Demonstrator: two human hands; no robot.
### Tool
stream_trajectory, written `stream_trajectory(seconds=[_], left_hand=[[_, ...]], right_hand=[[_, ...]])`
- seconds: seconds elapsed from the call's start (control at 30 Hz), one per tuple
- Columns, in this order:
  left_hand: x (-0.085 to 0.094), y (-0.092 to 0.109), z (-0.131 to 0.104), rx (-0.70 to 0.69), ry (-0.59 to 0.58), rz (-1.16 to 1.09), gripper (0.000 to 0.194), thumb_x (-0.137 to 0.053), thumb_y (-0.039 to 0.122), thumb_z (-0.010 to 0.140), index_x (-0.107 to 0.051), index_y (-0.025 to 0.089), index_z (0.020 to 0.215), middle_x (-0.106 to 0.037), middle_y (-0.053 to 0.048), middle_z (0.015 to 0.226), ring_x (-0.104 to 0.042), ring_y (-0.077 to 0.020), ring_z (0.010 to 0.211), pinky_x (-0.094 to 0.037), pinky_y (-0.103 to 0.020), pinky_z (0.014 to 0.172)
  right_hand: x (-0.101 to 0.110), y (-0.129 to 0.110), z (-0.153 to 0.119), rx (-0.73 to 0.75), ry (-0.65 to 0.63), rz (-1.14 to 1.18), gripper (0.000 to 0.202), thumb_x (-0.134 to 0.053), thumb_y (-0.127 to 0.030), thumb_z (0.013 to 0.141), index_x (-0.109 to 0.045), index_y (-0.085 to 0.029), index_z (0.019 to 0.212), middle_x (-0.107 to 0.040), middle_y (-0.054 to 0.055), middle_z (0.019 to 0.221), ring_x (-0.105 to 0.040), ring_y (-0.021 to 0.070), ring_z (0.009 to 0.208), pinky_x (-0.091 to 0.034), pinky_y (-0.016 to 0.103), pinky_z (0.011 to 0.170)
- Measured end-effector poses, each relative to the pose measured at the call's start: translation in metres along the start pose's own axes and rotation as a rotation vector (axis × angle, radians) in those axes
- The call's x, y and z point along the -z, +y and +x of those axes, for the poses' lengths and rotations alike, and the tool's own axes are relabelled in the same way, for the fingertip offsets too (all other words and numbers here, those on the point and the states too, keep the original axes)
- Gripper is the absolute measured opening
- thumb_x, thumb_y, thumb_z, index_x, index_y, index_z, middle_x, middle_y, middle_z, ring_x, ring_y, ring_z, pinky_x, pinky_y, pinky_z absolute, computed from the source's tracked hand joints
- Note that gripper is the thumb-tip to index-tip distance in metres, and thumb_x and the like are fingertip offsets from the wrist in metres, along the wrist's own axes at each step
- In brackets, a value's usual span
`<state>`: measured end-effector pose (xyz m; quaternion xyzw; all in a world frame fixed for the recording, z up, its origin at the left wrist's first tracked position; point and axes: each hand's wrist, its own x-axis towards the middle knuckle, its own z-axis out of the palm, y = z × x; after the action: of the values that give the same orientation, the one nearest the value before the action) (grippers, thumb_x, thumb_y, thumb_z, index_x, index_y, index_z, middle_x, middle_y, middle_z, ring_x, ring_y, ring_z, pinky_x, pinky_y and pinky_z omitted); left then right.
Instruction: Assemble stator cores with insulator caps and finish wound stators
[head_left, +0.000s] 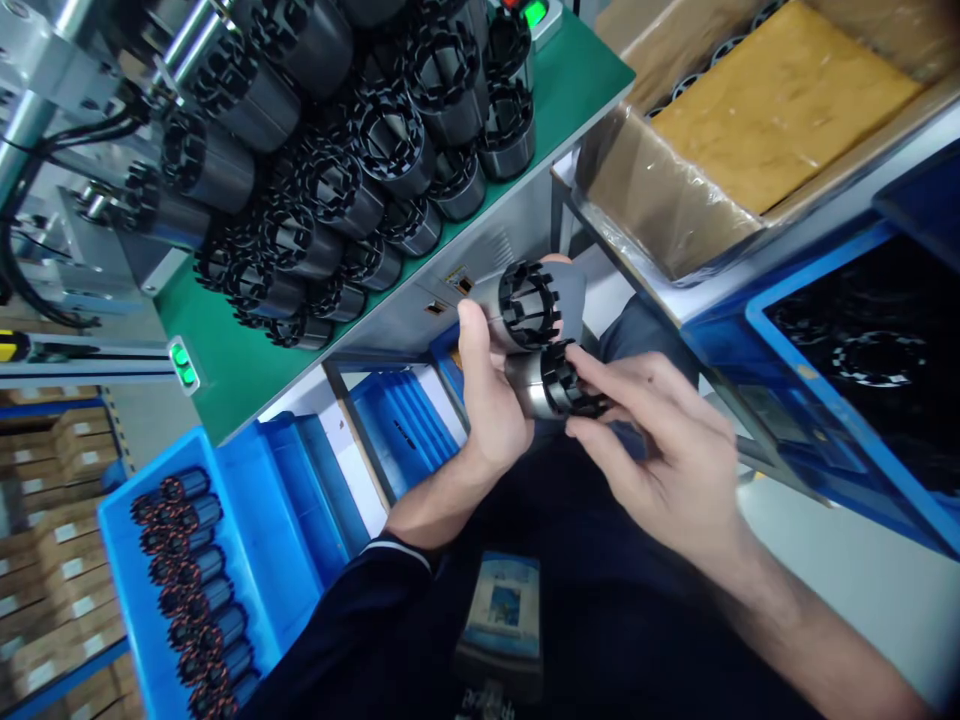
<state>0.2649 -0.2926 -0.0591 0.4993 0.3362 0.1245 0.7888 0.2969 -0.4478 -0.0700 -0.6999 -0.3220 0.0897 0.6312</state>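
Left fingers [474, 335] cradle 2 metal cylinders [530, 385] while right fingers [611, 385] grip 1 black toothed rim [568, 383].

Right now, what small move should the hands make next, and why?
Perhaps the right hand should steady the lower cylinder by its black toothed end: its fingers are there, while the left hand holds that cylinder and the upper cylinder together.
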Motion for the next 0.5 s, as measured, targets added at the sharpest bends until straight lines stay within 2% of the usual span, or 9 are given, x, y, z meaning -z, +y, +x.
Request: stream_trajectory(seconds=[0.1,0.2,0.27,0.37,0.43,0.5], left_hand=[[-0.002,0.004,-0.001,-0.116,0.077,-0.042,0.101,-0.037,0.106,0.107,-0.063,0.034,0.172,-0.087,-0.012,0.126,-0.080,-0.0397,0.132,-0.071,-0.056,0.106],[0.000,0.005,-0.002,-0.098,0.020,-0.075,0.097,-0.041,0.102,0.109,-0.060,0.035,0.176,-0.086,-0.012,0.123,-0.081,-0.0381,0.129,-0.072,-0.057,0.106],[0.002,0.004,-0.003,-0.085,0.003,-0.096,0.099,-0.041,0.103,0.108,-0.060,0.034,0.176,-0.086,-0.012,0.121,-0.082,-0.0387,0.128,-0.072,-0.059,0.108],[0.004,0.003,-0.004,-0.063,0.002,-0.080,0.108,-0.038,0.112,0.101,-0.063,0.035,0.173,-0.086,-0.013,0.119,-0.082,-0.0408,0.129,-0.072,-0.060,0.109],[0.005,0.002,-0.004,-0.061,-0.010,-0.088,0.111,-0.037,0.115,0.098,-0.067,0.036,0.169,-0.086,-0.013,0.115,-0.083,-0.0422,0.129,-0.072,-0.059,0.108],[0.006,0.000,-0.002,-0.072,-0.027,-0.122,0.107,-0.040,0.113,0.099,-0.071,0.035,0.166,-0.085,-0.012,0.108,-0.084,-0.0433,0.131,-0.072,-0.058,0.108]], right_hand=[[-0.013,0.006,-0.007,0.037,0.061,-0.021,0.075,-0.096,-0.022,0.105,-0.074,-0.048,0.171,-0.083,0.004,0.118,-0.078,0.0222,0.090,-0.077,0.038,0.079],[-0.014,0.009,-0.009,0.034,0.098,-0.063,0.068,-0.102,-0.028,0.100,-0.082,-0.047,0.162,-0.082,0.007,0.128,-0.078,0.0244,0.094,-0.077,0.043,0.082],[-0.010,0.010,-0.008,0.021,0.103,-0.067,0.063,-0.105,-0.031,0.098,-0.086,-0.046,0.156,-0.079,0.009,0.143,-0.080,0.0262,0.102,-0.078,0.048,0.090],[-0.005,0.014,-0.006,0.014,0.051,-0.003,0.060,-0.105,-0.030,0.097,-0.087,-0.044,0.153,-0.078,0.008,0.161,-0.082,0.0318,0.125,-0.075,0.055,0.113],[-0.004,0.017,-0.005,0.036,0.027,0.040,0.059,-0.105,-0.027,0.097,-0.087,-0.042,0.152,-0.080,0.006,0.163,-0.082,0.0332,0.135,-0.072,0.056,0.121],[-0.005,0.021,-0.005,0.056,0.026,0.066,0.058,-0.106,-0.024,0.096,-0.088,-0.039,0.149,-0.082,0.005,0.161,-0.083,0.0316,0.136,-0.072,0.053,0.120]])
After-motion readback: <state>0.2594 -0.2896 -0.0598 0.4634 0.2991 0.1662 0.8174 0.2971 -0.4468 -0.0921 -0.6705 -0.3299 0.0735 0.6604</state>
